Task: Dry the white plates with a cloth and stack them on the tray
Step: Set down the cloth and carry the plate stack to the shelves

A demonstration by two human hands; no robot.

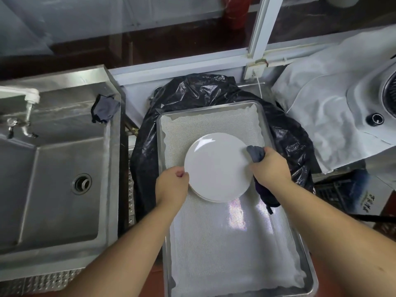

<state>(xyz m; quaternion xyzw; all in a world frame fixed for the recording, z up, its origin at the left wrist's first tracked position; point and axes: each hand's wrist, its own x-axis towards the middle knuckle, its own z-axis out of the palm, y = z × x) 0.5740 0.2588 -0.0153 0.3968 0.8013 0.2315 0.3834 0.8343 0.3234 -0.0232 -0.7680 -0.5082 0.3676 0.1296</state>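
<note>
While left hand (171, 185) pinches the plate (216, 168) rim over the tray (235, 243), right hand (271, 166) grips cloth (256, 154) at the opposite edge.

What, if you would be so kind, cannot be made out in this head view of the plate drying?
- How many white plates are stacked: only thin rims show beneath the top one.
- Left hand fingertips: hidden under the plate edge.
- Most of the cloth: covered by the right hand.
- The tray: its near edge is cut off by the frame's bottom.
</note>
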